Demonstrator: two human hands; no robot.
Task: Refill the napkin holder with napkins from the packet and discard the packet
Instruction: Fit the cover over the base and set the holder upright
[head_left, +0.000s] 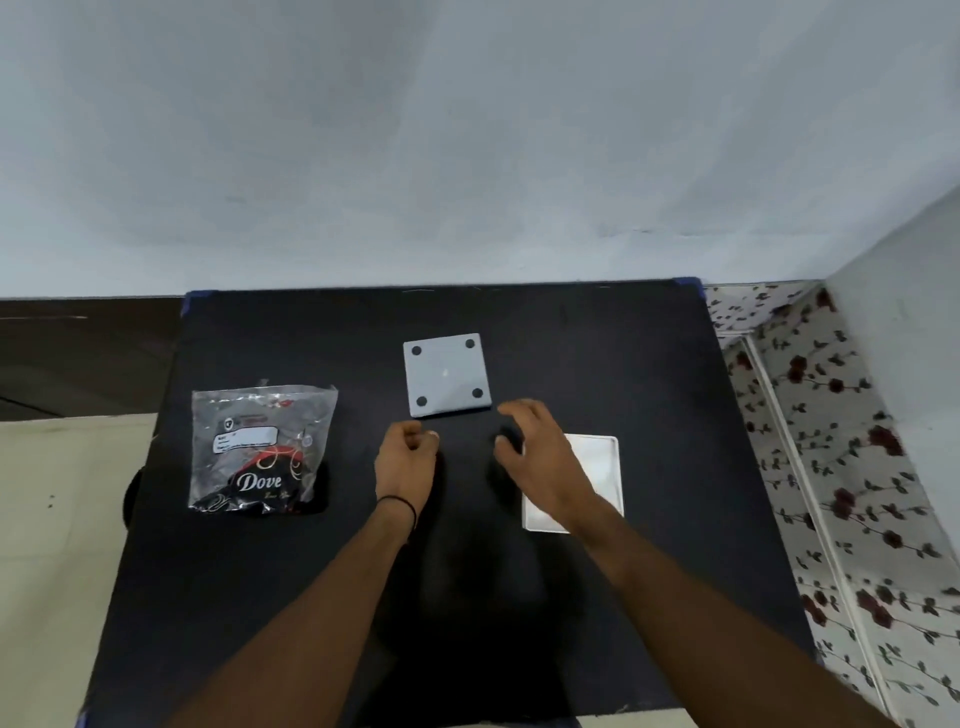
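Lying flat at the left of the black bench (649, 389), the clear Dove packet (260, 447) is well apart from both hands. A grey square plate (447, 374) with four dark pads sits mid-bench, with a white tray (602, 467) to its right. The left hand (408, 457) is clenched with nothing seen in it; the right hand (540, 452) is released, fingers spread, over the tray's left edge.

I see soft, even light; the right grip (540, 457) is slightly motion-blurred. Glare streaks the packet (260, 447) well to its left, and frame edges bow.
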